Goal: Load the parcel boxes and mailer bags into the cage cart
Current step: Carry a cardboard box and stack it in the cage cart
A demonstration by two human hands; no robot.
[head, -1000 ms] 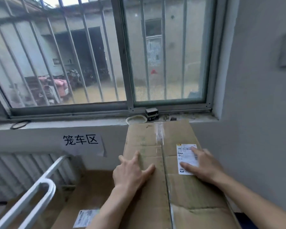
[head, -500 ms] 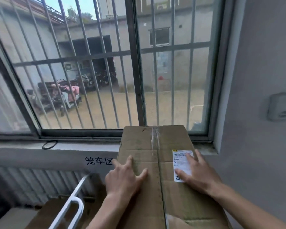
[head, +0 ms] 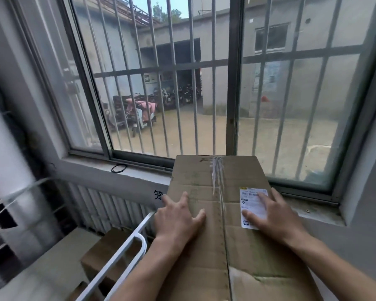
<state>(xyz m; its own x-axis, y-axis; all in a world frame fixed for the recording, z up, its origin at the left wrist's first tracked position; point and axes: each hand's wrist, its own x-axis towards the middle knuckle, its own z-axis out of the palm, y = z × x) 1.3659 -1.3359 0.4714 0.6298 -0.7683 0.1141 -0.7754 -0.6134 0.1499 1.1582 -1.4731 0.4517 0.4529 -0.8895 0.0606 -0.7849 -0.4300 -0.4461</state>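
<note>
Parcel box (head: pixel 217 240) higher (above the sill (head: pixel 143 173))

Two hands are in view: one left hand (head: pixel 178 222) and one right hand (head: pixel 274 218). Two cardboard boxes show clearly: one large parcel box (head: pixel 195 177) in front and one lower box (head: pixel 104 255) behind the rail of the one cage cart (head: pixel 139 229). The large parcel box carries one white label (head: pixel 248 205). One black loop (head: pixel 119 168) lies on the one windowsill (head: pixel 143 173)

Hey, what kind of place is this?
Probably a small parcel depot's loading corner: a taped cardboard box with a shipping label, a white cage cart rail beside more boxes, and a barred window.
</note>
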